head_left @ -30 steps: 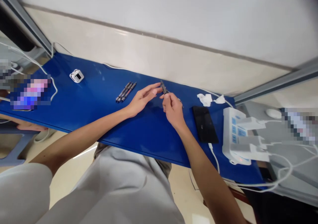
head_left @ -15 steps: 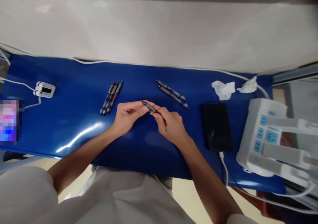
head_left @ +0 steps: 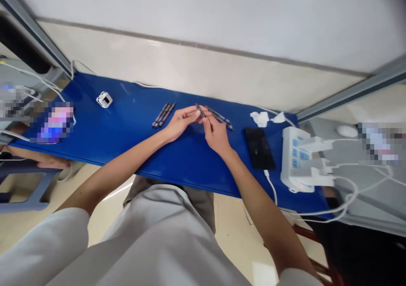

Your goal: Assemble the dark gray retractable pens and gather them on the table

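Observation:
A dark grey pen is held between both hands over the blue table. My left hand pinches its upper part between thumb and fingers. My right hand has thumb and fingertips closed on its lower end. Left of my hands, three pens lie side by side, slanted. Just beyond my right hand lie more pens, partly covered by that hand.
On the right are crumpled tissues, a black phone on a white cable and a white power strip with plugs. A small white device and a blurred-out screen are on the left.
The view has pulled back and tilted, so more of the surroundings show. Both hands now appear closer to the right-hand pens and still hold the pen.

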